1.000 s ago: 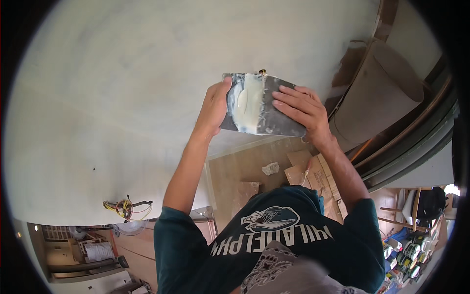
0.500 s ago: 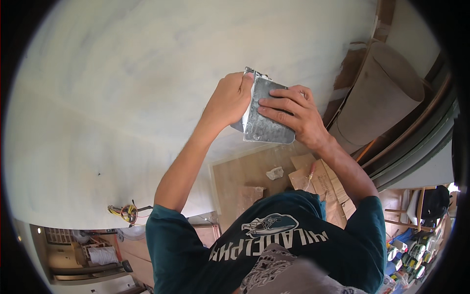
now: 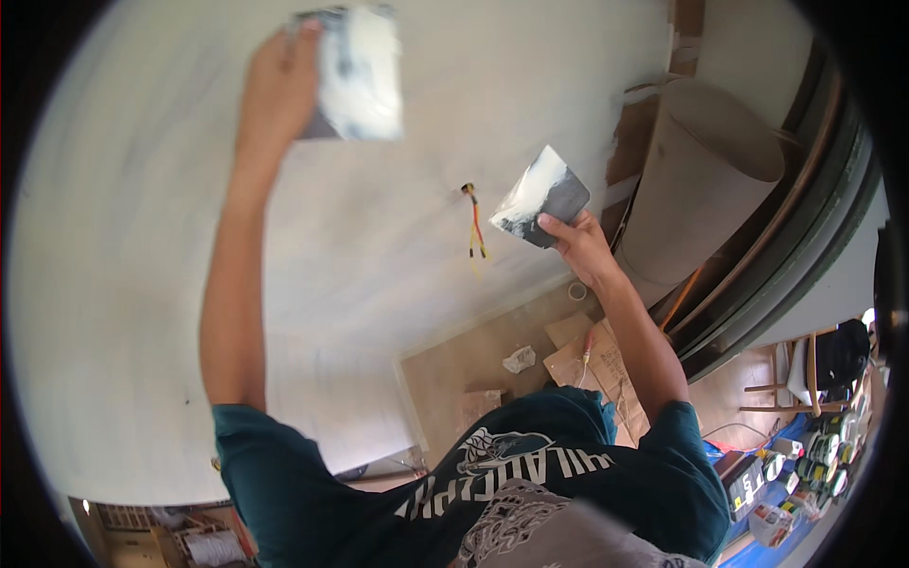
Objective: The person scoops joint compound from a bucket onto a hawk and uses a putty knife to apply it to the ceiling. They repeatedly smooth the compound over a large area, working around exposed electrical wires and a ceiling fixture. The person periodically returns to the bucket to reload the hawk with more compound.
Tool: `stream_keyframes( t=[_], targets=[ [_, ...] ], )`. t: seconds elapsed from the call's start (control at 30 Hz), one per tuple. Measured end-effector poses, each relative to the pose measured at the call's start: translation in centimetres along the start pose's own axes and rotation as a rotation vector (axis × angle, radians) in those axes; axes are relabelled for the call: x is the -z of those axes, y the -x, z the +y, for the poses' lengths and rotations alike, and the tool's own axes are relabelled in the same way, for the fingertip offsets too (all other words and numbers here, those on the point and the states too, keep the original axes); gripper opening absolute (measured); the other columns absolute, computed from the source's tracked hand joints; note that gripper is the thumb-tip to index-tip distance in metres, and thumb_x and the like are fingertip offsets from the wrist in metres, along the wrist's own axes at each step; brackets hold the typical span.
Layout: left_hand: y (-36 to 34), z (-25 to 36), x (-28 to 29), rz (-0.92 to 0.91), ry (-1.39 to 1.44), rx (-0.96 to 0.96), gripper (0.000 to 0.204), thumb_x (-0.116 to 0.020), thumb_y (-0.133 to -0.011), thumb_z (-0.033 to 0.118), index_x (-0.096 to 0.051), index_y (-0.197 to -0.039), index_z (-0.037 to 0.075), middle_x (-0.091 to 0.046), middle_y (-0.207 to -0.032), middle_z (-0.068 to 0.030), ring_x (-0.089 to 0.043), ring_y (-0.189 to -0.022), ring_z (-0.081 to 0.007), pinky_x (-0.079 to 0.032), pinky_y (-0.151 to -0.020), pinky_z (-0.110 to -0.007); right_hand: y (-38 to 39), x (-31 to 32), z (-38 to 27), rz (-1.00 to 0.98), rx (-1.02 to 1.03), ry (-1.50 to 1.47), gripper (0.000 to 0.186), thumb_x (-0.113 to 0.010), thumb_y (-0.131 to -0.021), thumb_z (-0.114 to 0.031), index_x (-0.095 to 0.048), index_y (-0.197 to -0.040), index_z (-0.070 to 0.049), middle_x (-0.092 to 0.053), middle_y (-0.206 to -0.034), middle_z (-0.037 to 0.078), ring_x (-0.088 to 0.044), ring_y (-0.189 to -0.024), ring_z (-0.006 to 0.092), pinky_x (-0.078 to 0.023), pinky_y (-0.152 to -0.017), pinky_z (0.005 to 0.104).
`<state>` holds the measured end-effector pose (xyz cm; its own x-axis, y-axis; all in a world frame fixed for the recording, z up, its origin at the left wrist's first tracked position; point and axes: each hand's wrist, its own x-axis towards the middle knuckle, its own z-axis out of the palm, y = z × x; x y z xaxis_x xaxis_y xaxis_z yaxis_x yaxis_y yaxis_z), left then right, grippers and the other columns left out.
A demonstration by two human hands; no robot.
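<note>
High on the left, my left hand (image 3: pixel 277 90) is closed on the edge of a flat rectangular grey scraper (image 3: pixel 365 80), its face thickly coated with white filler. It is held up against or just in front of the pale wall (image 3: pixel 142 237); I cannot tell whether it touches. Lower and to the right, my right hand (image 3: pixel 579 244) pinches a second flat grey scraper (image 3: pixel 544 197), thumb on its face. White filler covers about half of that one. Between the two hands, loose wires (image 3: pixel 476 222) hang out of a small hole in the wall.
A big rolled sheet (image 3: pixel 705 180) leans at the right beside dark curved trim (image 3: pixel 814 218). Below lie flattened cardboard (image 3: pixel 615 379), a red-handled tool (image 3: pixel 588 343), a crumpled pale scrap (image 3: pixel 519 359) and a tape roll (image 3: pixel 577 291). A chair (image 3: pixel 795 374) and several containers (image 3: pixel 824 454) stand lower right.
The scrapers, held together before, are now apart. My left hand has risen up and left with one; my right hand has shifted slightly down with the other. The hanging wires have come into view.
</note>
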<state>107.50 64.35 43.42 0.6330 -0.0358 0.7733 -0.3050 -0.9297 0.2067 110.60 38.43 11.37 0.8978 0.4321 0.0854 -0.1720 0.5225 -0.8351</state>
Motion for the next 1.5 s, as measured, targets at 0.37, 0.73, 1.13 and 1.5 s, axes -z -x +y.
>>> stream_keyframes(
  t=[0.37,0.73,1.13,1.5],
  targets=[
    [-20.8,-7.3,3.0,0.497,-0.142,-0.086,0.061,-0.034,-0.1,0.053,-0.068,-0.112,0.003,-0.07,-0.107,-0.0166,-0.063,-0.105,-0.0328,-0.045,-0.093,-0.04,-16.9,6.3,-16.7,0.612,1.221,0.86,0.042,-0.055,-0.081,0.012,-0.066,-0.117,-0.008,-0.068,-0.114,0.012,-0.064,-0.111,0.0236,-0.044,-0.1,0.0364],
    [-24.0,-10.1,0.2,0.83,-0.298,-0.239,0.057,-0.032,-0.102,0.055,-0.07,-0.106,0.012,-0.072,-0.091,-0.0107,-0.068,-0.087,-0.0343,-0.051,-0.074,-0.043,-28.1,9.0,-32.9,0.802,1.575,1.428,0.063,-0.053,-0.071,0.017,-0.065,-0.124,-0.015,-0.064,-0.128,0.002,-0.055,-0.124,0.0255,-0.039,-0.11,0.0449],
    [-23.8,-10.6,0.2,0.794,-0.096,-0.291,0.066,-0.033,-0.101,0.059,-0.069,-0.104,0.004,-0.071,-0.09,-0.0105,-0.066,-0.086,-0.0286,-0.049,-0.082,-0.037,-31.8,10.8,-30.6,0.861,1.521,1.425,0.059,-0.059,-0.074,0.014,-0.066,-0.123,-0.018,-0.062,-0.132,-0.002,-0.055,-0.126,0.0203,-0.037,-0.106,0.0399],
    [-25.0,-13.4,0.0,0.917,-0.035,-0.355,0.053,-0.049,-0.1,0.041,-0.065,-0.112,-0.008,-0.071,-0.101,-0.019,-0.067,-0.094,-0.0281,-0.05,-0.085,-0.036,-30.9,14.8,-22.0,0.885,1.378,1.364,0.048,-0.062,-0.082,0.006,-0.066,-0.123,-0.02,-0.063,-0.131,-0.003,-0.051,-0.131,0.0172,-0.029,-0.111,0.0411]
  ],
)
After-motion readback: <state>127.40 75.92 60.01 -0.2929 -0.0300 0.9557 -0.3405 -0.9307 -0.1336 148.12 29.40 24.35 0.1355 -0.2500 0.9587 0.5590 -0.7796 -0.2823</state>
